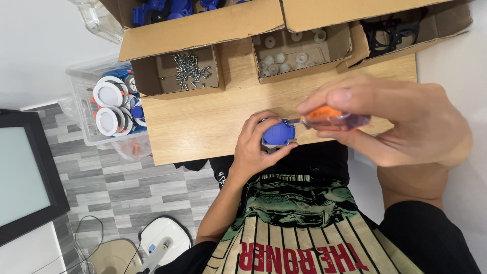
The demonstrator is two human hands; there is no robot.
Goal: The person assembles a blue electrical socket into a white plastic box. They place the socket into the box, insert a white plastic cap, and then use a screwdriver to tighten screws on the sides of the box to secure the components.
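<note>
Head view: screwdriver [332,119] lies level, tip leftward.

Open brown cardboard boxes [203,30] on desk; dark-framed screen [23,177] left.

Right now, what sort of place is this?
Probably a small assembly bench in a home or workshop. Cardboard boxes on the wooden table hold sorted screws and white caps, and a plastic crate of round lamps stands beside it.

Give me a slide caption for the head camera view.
Left hand grips a blue part while right hand applies an orange-handled screwdriver above a wooden table.
</note>
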